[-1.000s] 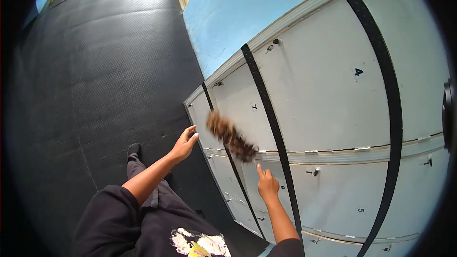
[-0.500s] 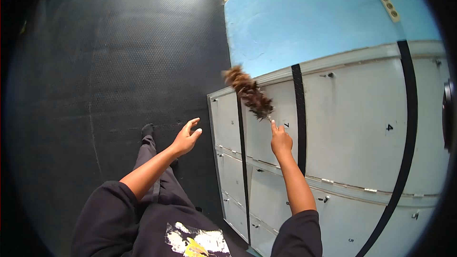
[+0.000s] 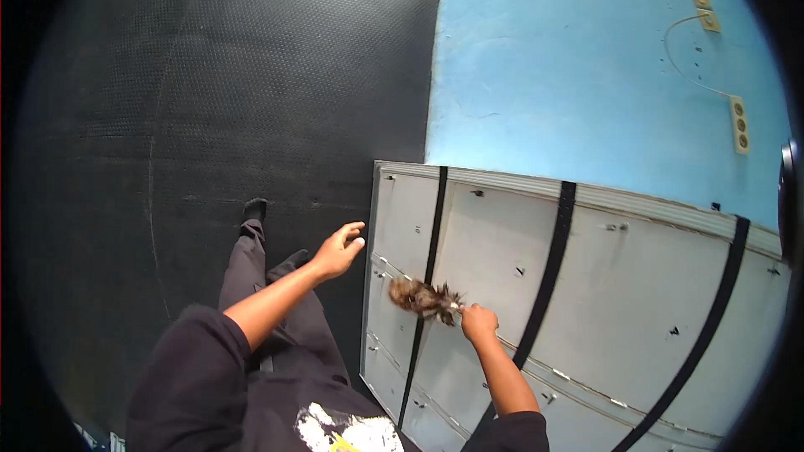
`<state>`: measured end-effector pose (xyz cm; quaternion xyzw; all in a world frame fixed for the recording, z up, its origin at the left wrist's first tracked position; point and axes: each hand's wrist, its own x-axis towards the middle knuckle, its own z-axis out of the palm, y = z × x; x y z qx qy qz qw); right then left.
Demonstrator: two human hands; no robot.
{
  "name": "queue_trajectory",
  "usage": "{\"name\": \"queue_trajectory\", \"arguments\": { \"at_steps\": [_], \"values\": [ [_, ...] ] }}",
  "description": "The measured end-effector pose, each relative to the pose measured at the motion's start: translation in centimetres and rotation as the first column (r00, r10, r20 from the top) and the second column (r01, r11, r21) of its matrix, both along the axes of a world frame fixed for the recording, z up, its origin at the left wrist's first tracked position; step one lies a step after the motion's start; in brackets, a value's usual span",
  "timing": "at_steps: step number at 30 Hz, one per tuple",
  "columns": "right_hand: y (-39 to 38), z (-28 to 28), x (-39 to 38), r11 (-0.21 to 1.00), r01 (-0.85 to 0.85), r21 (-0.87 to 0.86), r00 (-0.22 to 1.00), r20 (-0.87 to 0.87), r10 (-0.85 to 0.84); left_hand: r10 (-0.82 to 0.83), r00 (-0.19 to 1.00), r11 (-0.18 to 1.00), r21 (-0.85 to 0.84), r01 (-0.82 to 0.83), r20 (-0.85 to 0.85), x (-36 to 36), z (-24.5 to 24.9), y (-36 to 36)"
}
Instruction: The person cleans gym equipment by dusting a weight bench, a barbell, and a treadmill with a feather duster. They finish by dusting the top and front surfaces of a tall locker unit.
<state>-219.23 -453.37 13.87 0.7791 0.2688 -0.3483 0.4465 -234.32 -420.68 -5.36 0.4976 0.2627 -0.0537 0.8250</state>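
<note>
A brown feather duster (image 3: 425,300) is gripped by its handle in my right hand (image 3: 480,323), fingers wrapped round it. Its feathers lie over the front of the white lockers (image 3: 494,238), across a black strip near the hinge line between the upper and middle doors. My left hand (image 3: 339,251) holds nothing, with its fingers apart, and hovers over the dark floor just left of the lockers' edge. The handle is mostly hidden by my right hand.
Numbered locker doors carry small keys and locks (image 3: 616,226). Behind the lockers rises a light blue wall (image 3: 536,75) with a power strip (image 3: 739,125) and a white cable. Black textured matting (image 3: 276,100) covers the floor; my feet (image 3: 255,209) stand on it.
My right hand has brought the feather duster down from the lockers' top edge to the hinge line. The view has shifted, showing more wall. My left hand stays open.
</note>
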Motion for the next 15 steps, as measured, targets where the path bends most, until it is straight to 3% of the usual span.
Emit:
{"name": "queue_trajectory", "arguments": {
  "at_steps": [1,3,7,11,13,15],
  "values": [
    [0.6,-1.7,0.6,1.000,0.000,0.006,1.000,-0.011,0.000,0.013,1.000,1.000,-0.007,-0.013,-0.009,0.1,-1.1,-0.6],
    [1.3,-3.8,1.1,0.979,0.013,0.204,0.991,0.131,-0.041,0.034,0.999,0.999,-0.001,-0.034,-0.027,0.5,-3.3,-1.9],
    [3.9,-11.5,6.7,0.987,-0.048,0.153,0.993,0.115,0.031,0.059,0.992,0.998,-0.029,-0.063,-0.113,-0.2,-7.9,-4.5],
    [9.8,-15.3,12.1,0.909,-0.077,0.410,0.945,0.320,-0.065,0.110,0.978,0.994,-0.002,-0.112,-0.178,-1.6,-12.7,-7.1],
    [11.0,-16.2,14.1,0.947,-0.084,0.310,0.965,0.261,0.000,0.164,0.973,0.986,0.019,-0.163,-0.163,-2.4,-15.7,-8.8],
    [11.9,-15.9,14.1,0.944,-0.089,0.319,0.970,0.245,0.008,0.198,0.962,0.980,0.042,-0.193,-0.187,-2.8,-16.9,-9.2]
  ]
}}
